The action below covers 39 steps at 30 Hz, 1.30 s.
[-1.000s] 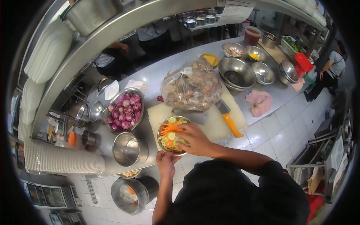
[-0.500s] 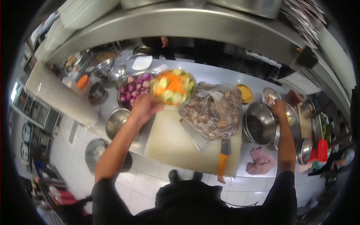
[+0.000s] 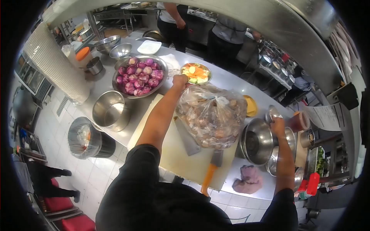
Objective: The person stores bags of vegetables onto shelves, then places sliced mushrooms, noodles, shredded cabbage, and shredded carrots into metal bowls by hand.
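My left hand [image 3: 180, 81] is closed on the near rim of a bowl of cut vegetables [image 3: 197, 74], orange and pale green pieces, at the far side of the counter behind a big clear plastic bag [image 3: 212, 115] of brownish chunks. I cannot tell whether the bowl rests on the counter. My right hand [image 3: 277, 126] grips a small metal bowl [image 3: 272, 112] by its near edge, close to large stacked metal bowls [image 3: 257, 141]. What the small bowl holds is hard to see. The bag lies on a pale cutting board [image 3: 173, 161] beside a cleaver [image 3: 187, 136] and an orange-handled knife [image 3: 210, 175].
Peeled red onions [image 3: 139, 77] fill a wide bowl at left. A deep metal pot [image 3: 111, 111] stands near the edge, above a lined bin [image 3: 86, 138]. A pink cloth [image 3: 248, 180] lies at right. Stacked containers [image 3: 58, 65] rise at left; people stand across the counter.
My left hand has carried the vegetable bowl away from me and to the right, from over the board to behind the bag. The right hand still holds the small bowl. The view has shifted.
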Motion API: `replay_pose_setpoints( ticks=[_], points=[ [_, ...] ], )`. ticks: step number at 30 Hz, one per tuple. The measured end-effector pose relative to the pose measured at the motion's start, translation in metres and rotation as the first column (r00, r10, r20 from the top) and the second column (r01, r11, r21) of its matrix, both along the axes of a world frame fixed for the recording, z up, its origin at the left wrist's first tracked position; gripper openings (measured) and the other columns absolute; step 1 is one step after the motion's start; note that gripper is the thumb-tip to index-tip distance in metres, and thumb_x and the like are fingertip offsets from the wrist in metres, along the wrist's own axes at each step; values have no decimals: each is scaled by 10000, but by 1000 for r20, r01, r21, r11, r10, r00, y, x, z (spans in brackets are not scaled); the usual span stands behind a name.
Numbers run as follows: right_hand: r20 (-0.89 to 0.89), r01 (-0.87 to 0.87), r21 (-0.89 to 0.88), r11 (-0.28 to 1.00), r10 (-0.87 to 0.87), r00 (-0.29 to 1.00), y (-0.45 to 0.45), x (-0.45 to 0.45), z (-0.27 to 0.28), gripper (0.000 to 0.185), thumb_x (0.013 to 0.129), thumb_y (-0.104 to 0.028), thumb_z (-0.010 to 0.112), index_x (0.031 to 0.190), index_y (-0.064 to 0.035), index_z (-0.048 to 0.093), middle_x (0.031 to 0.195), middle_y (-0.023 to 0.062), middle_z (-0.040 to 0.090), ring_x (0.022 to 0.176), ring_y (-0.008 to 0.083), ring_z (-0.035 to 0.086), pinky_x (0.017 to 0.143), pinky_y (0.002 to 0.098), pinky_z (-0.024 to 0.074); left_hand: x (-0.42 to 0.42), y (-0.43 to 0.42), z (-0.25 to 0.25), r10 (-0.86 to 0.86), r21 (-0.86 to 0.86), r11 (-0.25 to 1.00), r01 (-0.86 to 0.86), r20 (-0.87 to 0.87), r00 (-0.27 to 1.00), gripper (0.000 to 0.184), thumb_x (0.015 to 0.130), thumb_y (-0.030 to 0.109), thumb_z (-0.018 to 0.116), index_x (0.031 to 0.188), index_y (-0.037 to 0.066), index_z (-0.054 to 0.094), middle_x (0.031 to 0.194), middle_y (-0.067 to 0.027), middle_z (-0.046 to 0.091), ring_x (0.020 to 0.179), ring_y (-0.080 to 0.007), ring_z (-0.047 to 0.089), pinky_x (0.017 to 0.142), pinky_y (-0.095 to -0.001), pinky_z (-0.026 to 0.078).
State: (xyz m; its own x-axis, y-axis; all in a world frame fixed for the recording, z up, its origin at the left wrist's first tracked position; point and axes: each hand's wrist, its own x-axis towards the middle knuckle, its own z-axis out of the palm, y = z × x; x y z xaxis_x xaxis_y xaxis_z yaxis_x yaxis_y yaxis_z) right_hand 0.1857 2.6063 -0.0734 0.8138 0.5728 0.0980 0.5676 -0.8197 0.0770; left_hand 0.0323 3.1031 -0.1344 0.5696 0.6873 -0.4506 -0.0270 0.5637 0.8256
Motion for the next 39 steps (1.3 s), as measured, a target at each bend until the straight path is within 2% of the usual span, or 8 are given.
replay_pose_setpoints(
  ticks=[5, 8, 16, 20, 25, 31, 35, 39],
  points=[
    [88, -122, 90, 988, 114, 990, 17, -14, 28, 383, 654, -38, 588, 1035, -53, 620, 833, 188, 603, 803, 373, 569, 742, 455, 450, 19, 2, -7, -125, 30, 992, 126, -25, 992, 186, 729, -100, 525, 905, -159, 512, 876, -232, 563, 701, -341, 636, 498, -382, 583],
    [308, -337, 137, 931, 283, 908, 39, -1, 34, 198, 670, -63, 599, 865, -26, 607, 789, 172, 579, 785, 369, 532, 706, 463, 417, 32, -3, -11, -201, -38, 979, 201, 4, 980, 27, 698, -87, 571, 716, -88, 551, 762, -181, 578, 615, -274, 622, 478, -339, 539],
    [214, -479, 120, 870, 448, 868, 221, -27, 64, 127, 706, -105, 588, 806, -33, 616, 827, 150, 591, 831, 342, 541, 731, 435, 430, 68, 9, -54, -261, 297, 908, 294, -148, 954, 181, 701, 41, 642, 780, -117, 605, 755, -218, 622, 593, -260, 629, 489, -368, 511],
    [168, -570, 184, 801, 546, 821, 281, -42, 55, 124, 698, -105, 606, 794, -31, 626, 822, 150, 599, 835, 334, 557, 752, 421, 438, 33, -3, -10, -155, 502, 783, 368, -416, 896, 321, 652, 185, 703, 799, -91, 634, 749, -203, 649, 621, -234, 651, 545, -339, 519],
    [-16, -617, 75, 783, 620, 785, 306, -31, 17, 197, 693, -137, 650, 873, -54, 656, 837, 146, 614, 855, 331, 568, 771, 408, 439, 2, 0, 8, -108, 558, 780, 283, -327, 939, 319, 670, 179, 699, 865, -60, 618, 730, -147, 633, 619, -211, 616, 552, -297, 490],
    [128, -638, 196, 745, 625, 770, 296, -55, 45, 213, 672, -166, 682, 832, -27, 660, 862, 141, 625, 879, 323, 574, 834, 405, 403, -74, -25, 56, -89, 679, 717, 156, -133, 987, 348, 723, 136, 689, 1017, -16, 578, 818, -66, 589, 747, -140, 573, 605, -261, 473],
    [108, -408, 458, 790, 406, 907, 274, -66, 79, 194, 705, -130, 651, 878, -43, 666, 859, 145, 627, 833, 322, 594, 748, 402, 452, -172, -61, 111, -195, 600, 789, 129, 45, 980, 349, 751, 155, 662, 1047, -10, 583, 947, -103, 622, 798, -154, 593, 700, -262, 472],
    [180, -299, 696, 653, 245, 953, 175, -135, 118, 153, 741, -64, 623, 884, -31, 664, 827, 145, 632, 740, 272, 619, 666, 341, 478, -281, -99, 123, -275, 499, 853, 155, 177, 945, 213, 837, 115, 604, 1009, -11, 586, 912, -56, 606, 751, -134, 581, 694, -265, 486]
  ],
)
